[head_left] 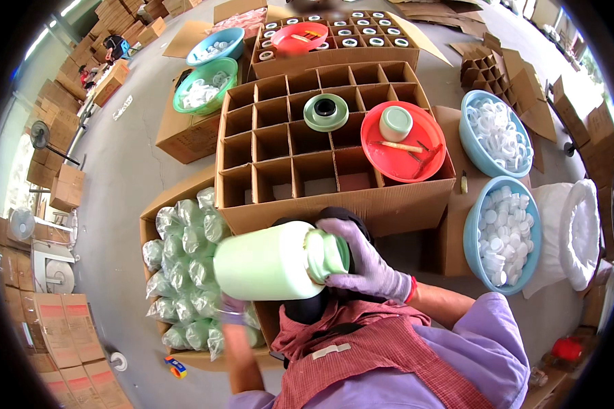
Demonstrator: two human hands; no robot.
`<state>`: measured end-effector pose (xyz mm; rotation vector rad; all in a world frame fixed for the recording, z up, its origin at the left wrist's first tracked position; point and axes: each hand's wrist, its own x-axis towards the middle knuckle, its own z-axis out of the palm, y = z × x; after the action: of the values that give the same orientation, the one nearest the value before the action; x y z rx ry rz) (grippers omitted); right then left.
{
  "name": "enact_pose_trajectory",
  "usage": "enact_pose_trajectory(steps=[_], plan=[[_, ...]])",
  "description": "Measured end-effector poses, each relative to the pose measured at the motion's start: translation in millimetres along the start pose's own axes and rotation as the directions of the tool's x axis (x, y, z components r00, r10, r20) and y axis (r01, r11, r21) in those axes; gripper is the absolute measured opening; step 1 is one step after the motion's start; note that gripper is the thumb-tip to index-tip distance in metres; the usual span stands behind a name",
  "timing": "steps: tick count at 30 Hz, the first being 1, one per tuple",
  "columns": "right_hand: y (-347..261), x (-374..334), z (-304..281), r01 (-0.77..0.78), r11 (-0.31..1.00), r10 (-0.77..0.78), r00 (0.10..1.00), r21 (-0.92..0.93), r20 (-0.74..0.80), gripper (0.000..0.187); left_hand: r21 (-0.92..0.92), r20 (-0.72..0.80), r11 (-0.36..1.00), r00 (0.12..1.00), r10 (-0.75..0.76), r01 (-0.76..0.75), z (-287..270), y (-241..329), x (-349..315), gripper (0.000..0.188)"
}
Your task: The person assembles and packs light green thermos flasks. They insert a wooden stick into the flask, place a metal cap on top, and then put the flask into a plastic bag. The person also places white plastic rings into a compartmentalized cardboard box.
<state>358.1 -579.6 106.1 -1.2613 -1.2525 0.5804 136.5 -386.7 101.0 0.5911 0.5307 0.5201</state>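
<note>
Between two hands (372,268), one bottle (266,264)

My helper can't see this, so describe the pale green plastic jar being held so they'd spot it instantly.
Find the large brown cardboard carton with square compartments, mid-picture. Just this side of it, the lilac-gloved right hand grips the neck of the smooth pale green plastic jar, tipped on its side. It is unwrapped, unlike the green pieces in clear plastic bags at left.
</note>
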Motion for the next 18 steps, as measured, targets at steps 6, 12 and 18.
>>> enact_pose_trajectory(steps=[6, 12, 18], plan=[[64, -8, -38, 0.198, 0.905, -0.084, 0.951, -0.377, 0.298, 0.025, 0.861, 0.399, -0.202, 0.865, -0.304, -0.467, 34, 20, 58, 0.049], [163, 190, -120, 0.14, 0.53, -0.237, 0.971, -0.836, 0.012, 0.034, 0.734, 0.076, -0.48, 0.761, -0.644, -0.48, 56, -49, 84, 0.044], [229, 276, -148, 0.061, 0.342, 0.396, 0.895, -0.938, 0.203, 0.062, 0.856, 0.462, -0.204, 0.88, -0.11, -0.475, 44, -43, 78, 0.03]])
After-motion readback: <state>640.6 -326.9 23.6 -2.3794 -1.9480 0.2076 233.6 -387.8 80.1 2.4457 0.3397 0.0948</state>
